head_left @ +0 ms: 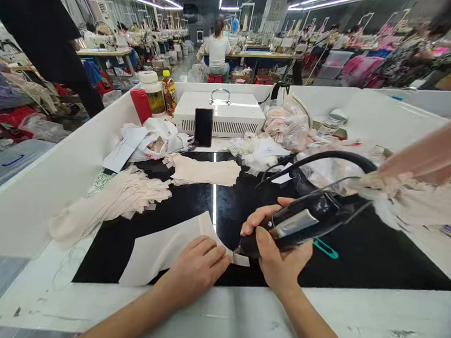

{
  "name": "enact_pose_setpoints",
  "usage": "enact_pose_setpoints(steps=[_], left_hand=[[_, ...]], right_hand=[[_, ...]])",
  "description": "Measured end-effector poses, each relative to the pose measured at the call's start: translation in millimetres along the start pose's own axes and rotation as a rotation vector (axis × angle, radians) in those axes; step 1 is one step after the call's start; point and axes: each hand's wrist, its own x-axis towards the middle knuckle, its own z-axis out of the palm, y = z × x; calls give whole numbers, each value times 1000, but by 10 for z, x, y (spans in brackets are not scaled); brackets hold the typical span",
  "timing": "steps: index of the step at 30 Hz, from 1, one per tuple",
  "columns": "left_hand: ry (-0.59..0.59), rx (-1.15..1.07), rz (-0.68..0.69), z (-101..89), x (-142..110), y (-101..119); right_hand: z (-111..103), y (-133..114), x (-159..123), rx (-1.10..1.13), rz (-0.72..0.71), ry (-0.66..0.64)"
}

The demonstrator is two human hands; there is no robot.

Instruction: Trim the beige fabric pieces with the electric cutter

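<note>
My right hand is wrapped round a black corded handheld tool with a silver plate on its side. The tool's small metal tip points down to the left and meets the edge of a pale fabric piece, by a narrow light strip. My left hand lies flat on the right part of that fabric, its fingertips just left of the tip. Its thumb is hidden. Beneath the fabric is a glossy black work surface.
Stacked beige fabric pieces lie at the back, with a fanned bundle at left. A phone leans on a white metal box. A teal thread snipper lies right of the tool. A person's pinkish sleeve reaches in from the right.
</note>
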Motion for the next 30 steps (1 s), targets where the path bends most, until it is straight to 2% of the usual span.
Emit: enact_pose_setpoints(steps=[8, 19, 30], left_hand=[[5, -4, 0, -38, -51, -43], [-31, 0, -4, -47, -58, -83], [-39, -19, -14, -59, -21, -60]], right_hand=[[-121, -56, -15, -13, -28, -8], [-103, -29, -38, -45, -5, -3], [-30, -72, -106, 40, -2, -94]])
